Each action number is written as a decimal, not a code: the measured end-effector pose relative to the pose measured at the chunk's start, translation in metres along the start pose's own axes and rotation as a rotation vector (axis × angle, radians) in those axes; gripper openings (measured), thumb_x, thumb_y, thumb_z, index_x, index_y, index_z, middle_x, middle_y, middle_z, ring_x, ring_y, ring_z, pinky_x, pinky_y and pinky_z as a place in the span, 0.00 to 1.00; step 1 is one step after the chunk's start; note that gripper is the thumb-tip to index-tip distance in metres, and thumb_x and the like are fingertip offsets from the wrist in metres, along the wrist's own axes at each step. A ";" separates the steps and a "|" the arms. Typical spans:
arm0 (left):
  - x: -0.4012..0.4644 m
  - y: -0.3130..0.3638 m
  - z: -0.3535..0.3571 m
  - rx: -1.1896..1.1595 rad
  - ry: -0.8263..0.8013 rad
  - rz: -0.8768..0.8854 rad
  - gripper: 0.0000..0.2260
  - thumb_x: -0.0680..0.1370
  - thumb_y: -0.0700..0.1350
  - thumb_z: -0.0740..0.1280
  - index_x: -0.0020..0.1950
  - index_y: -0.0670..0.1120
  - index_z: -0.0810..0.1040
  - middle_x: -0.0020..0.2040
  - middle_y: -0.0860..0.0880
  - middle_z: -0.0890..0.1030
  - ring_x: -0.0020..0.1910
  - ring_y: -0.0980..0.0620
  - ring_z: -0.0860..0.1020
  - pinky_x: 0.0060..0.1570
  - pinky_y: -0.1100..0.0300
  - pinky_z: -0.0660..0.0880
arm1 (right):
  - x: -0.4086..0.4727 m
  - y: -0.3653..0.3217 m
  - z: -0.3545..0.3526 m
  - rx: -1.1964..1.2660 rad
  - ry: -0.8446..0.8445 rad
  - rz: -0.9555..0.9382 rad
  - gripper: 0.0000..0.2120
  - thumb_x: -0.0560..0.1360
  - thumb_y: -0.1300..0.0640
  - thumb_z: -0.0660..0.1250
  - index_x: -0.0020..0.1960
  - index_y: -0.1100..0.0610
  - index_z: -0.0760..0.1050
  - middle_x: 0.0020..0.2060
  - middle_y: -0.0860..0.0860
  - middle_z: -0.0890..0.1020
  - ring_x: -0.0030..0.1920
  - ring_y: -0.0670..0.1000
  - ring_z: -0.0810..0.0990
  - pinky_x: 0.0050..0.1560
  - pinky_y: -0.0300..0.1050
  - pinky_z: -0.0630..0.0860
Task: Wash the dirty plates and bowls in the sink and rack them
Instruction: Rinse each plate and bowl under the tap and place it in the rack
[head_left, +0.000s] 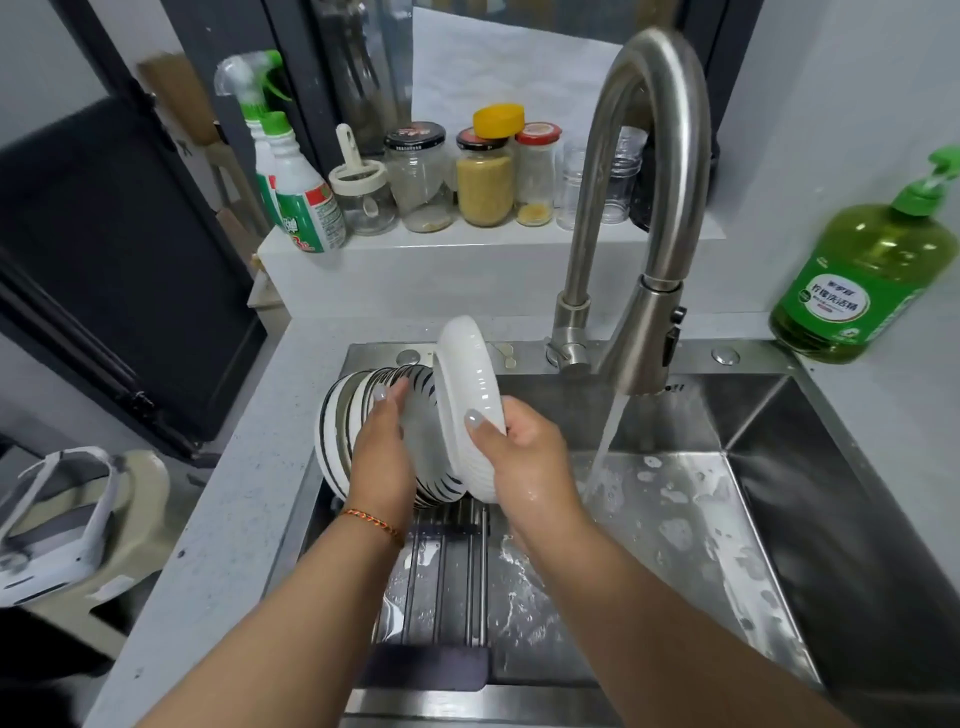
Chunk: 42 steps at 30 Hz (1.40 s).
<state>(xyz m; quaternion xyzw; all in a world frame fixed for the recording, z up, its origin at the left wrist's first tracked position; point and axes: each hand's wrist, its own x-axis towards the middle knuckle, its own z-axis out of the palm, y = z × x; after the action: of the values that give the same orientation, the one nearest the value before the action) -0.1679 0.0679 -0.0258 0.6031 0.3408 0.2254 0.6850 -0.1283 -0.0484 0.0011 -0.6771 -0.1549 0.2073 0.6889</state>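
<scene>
Several striped plates and bowls (343, 431) are stood on edge at the left end of the roll-up rack (447, 561), which is laid across the sink (753, 415), presumably so that drips fall into the basin. Left hand (382, 457) is pressed against the nearest striped dish (423, 457), fingers fairly straight and together, thumb hidden; the row is apparently being steadied so it does not topple. Just to the right, a white ribbed plate (467, 395) is held upright, its lower edge at the rack, touching or just beside the striped dish; which cannot be told. Right hand (519, 447) is clamped on its rim, thumb over the edge. Judged: plate is being slotted in. Further right, water is left running from the faucet (644, 218); foam patches are seen on the sink floor. Dish soap bottle (867, 275) is kept on the counter, far right, within reach.
</scene>
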 end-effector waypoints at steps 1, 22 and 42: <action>0.001 0.003 -0.002 -0.014 -0.004 -0.003 0.20 0.84 0.54 0.48 0.69 0.49 0.73 0.63 0.57 0.77 0.54 0.69 0.75 0.50 0.75 0.67 | 0.005 0.004 0.007 -0.011 -0.002 -0.004 0.08 0.78 0.60 0.65 0.41 0.51 0.75 0.35 0.46 0.77 0.38 0.47 0.74 0.43 0.43 0.71; 0.019 -0.006 -0.023 -0.057 0.019 -0.059 0.15 0.83 0.57 0.52 0.53 0.55 0.77 0.53 0.61 0.80 0.52 0.68 0.77 0.55 0.68 0.69 | 0.046 0.071 0.074 -0.310 0.041 0.089 0.10 0.80 0.53 0.61 0.46 0.59 0.74 0.37 0.54 0.78 0.38 0.49 0.71 0.37 0.41 0.67; -0.016 -0.003 0.009 0.309 0.063 0.283 0.13 0.73 0.32 0.68 0.40 0.49 0.71 0.35 0.51 0.72 0.29 0.62 0.70 0.33 0.72 0.67 | 0.000 0.055 -0.013 -0.386 0.045 0.037 0.08 0.74 0.58 0.68 0.38 0.47 0.76 0.36 0.44 0.81 0.37 0.39 0.78 0.39 0.29 0.71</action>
<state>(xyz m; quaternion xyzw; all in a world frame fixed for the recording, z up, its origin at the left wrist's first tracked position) -0.1723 0.0493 -0.0250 0.7355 0.3044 0.2830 0.5350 -0.1260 -0.0593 -0.0540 -0.8039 -0.1638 0.1710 0.5456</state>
